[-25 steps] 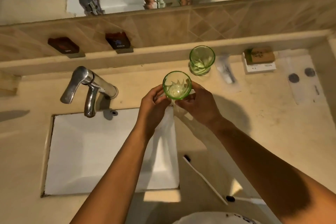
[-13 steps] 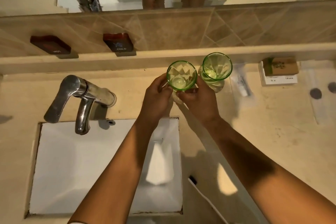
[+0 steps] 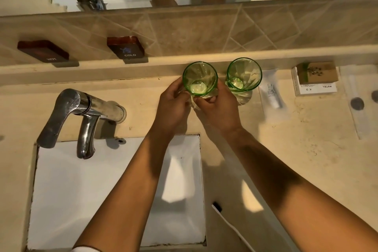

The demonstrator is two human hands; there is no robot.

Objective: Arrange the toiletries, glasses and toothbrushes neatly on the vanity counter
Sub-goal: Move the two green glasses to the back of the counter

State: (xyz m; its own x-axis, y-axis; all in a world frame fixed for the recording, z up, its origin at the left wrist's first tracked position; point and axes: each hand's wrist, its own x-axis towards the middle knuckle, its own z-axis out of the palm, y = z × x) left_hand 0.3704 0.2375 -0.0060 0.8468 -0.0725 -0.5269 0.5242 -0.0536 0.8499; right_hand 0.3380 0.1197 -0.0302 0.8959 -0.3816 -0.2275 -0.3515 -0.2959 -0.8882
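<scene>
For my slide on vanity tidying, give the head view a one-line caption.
Both hands set a green glass beside its twin at the counter's back ledge.

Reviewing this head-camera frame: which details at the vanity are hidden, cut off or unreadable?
- Base of the held green glass tumbler: covered by the left hand and right hand; contact with the beige counter unclear.
- White toothbrush with dark head: handle cut off by the bottom edge.
- Small print on the white sachet: too small, blurred.
- Clear packet with dark discs: partly cut off by the right edge.
</scene>
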